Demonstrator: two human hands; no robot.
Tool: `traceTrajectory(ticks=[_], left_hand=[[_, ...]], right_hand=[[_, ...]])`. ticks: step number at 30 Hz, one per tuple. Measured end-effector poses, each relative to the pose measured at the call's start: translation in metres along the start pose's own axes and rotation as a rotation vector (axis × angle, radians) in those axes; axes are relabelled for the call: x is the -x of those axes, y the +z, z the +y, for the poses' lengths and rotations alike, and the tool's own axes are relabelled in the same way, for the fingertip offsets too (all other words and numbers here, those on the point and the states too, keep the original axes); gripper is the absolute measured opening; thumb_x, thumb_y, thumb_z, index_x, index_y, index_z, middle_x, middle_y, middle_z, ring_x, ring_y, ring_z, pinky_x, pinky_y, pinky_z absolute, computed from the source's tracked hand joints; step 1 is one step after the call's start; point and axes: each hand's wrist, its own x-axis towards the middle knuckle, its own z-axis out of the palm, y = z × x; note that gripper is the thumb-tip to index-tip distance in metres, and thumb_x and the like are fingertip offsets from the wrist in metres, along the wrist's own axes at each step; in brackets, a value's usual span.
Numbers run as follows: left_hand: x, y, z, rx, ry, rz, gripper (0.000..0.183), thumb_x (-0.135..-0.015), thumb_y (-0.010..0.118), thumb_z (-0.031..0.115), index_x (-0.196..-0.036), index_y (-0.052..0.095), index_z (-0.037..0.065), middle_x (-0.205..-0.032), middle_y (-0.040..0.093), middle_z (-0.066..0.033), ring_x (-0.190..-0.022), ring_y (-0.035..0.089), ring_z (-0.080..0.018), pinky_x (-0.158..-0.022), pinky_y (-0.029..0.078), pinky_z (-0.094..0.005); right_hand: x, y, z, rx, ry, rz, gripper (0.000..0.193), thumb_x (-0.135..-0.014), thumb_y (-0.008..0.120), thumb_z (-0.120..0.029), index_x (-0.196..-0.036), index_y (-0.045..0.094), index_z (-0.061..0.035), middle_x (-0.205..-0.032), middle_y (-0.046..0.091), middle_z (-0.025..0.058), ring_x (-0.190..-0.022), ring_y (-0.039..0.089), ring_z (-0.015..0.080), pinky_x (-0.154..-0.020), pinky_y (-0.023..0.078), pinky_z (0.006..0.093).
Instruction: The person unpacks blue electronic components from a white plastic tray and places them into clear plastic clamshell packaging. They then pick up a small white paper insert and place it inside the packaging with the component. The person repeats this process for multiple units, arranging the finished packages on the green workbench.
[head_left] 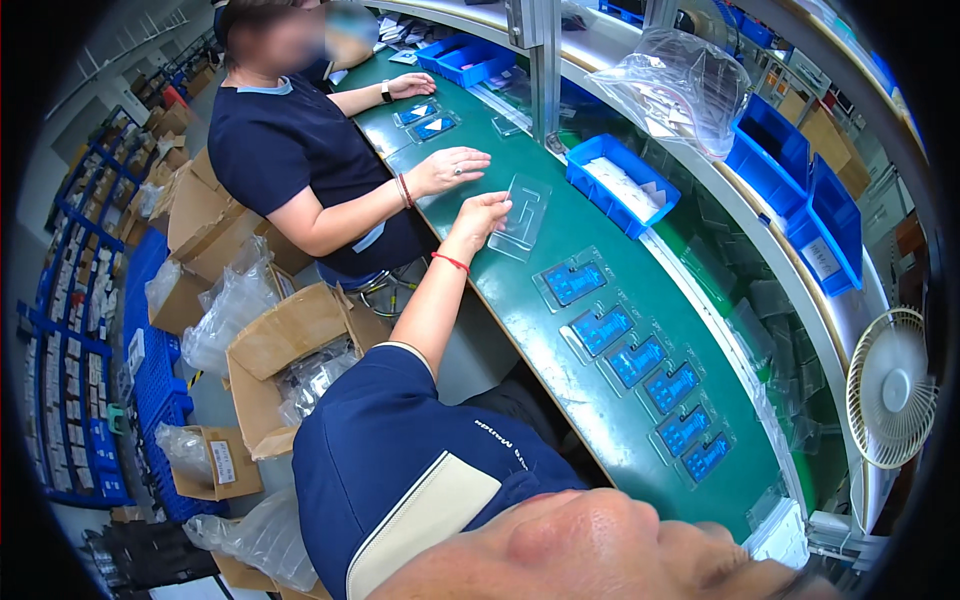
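My left hand (486, 216), with a red string bracelet at the wrist, reaches out over the green bench. It grips the near edge of a clear plastic blister tray (521, 228) that has moulded recesses in it. Closer to me on the bench, several blue circuit-board-like pieces (606, 328) lie in a row, each in a clear tray. My right hand is out of the picture.
A co-worker's hand (452, 171) hovers just beyond mine. Beside the green bench (560, 375) stand a blue bin (625, 190) with white contents, a metal post (545, 80) and a fan (893, 388). Open cartons (255, 350) are on the left.
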Motion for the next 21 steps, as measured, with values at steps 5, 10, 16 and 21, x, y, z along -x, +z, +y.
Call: traceTrajectory(ticks=[5, 10, 16, 21], left_hand=[[0.040, 0.029, 0.032, 0.517, -0.168, -0.445, 0.022, -0.089, 0.063, 0.010, -0.109, 0.060, 0.002, -0.099, 0.067, -0.0079, -0.090, 0.066, -0.0187, -0.077, 0.056, -0.0333], [0.080, 0.077, 0.030, 0.546, -0.191, -0.588, 0.008, -0.088, 0.065, 0.007, -0.086, 0.059, 0.002, -0.079, 0.065, -0.0085, -0.069, 0.065, -0.0189, -0.076, 0.057, -0.0397], [0.087, 0.082, 0.021, 0.646, -0.247, -0.736, 0.017, -0.083, 0.070, 0.005, -0.075, 0.055, 0.006, -0.071, 0.061, -0.0062, -0.066, 0.063, -0.0171, -0.085, 0.055, -0.0458], [0.071, 0.076, 0.037, 0.521, -0.322, -0.583, 0.019, -0.084, 0.067, 0.002, -0.100, 0.056, 0.004, -0.089, 0.064, -0.0110, -0.083, 0.067, -0.0236, -0.077, 0.058, -0.0439]], right_hand=[[0.023, 0.070, -0.013, 0.022, 0.692, -0.547, 0.061, -0.079, 0.068, -0.020, -0.129, 0.045, 0.0060, -0.133, 0.047, 0.0212, -0.123, 0.043, 0.0339, -0.103, 0.035, 0.0427], [0.182, 0.192, 0.004, -0.189, 1.106, -1.002, 0.103, -0.062, 0.086, -0.035, -0.144, 0.031, -0.0050, -0.140, 0.031, 0.0343, -0.133, 0.031, 0.0457, -0.108, 0.030, 0.0480], [0.192, 0.190, -0.006, -0.295, 1.479, -0.840, 0.090, -0.066, 0.082, -0.024, -0.141, 0.037, -0.0050, -0.126, 0.048, 0.0226, -0.104, 0.059, 0.0269, -0.080, 0.053, 0.0354], [0.172, 0.163, 0.006, -0.109, 1.473, -0.833, 0.085, -0.068, 0.075, -0.019, -0.143, 0.036, -0.0063, -0.123, 0.048, 0.0206, -0.104, 0.057, 0.0273, -0.084, 0.051, 0.0365]])
